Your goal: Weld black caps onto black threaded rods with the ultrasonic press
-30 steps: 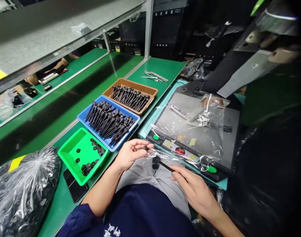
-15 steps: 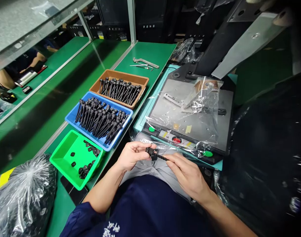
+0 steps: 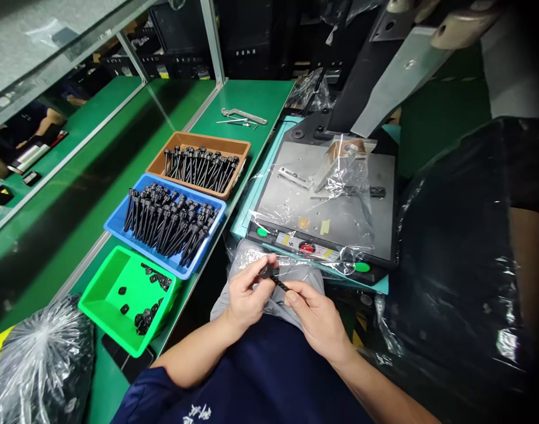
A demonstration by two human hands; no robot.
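One bolt is closely pinched by left fingers and right fingers.

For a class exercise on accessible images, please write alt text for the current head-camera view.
A person's left hand holds the thick head of a black part, the right hand its slender shaft. At left on a green bench, a blue tray and a brown tray hold similar parts, a green tray small black pieces.

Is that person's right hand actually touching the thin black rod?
Touching. The head view shows it: the rod's shaft runs straight into the pinched grip of the right hand, with no gap between.
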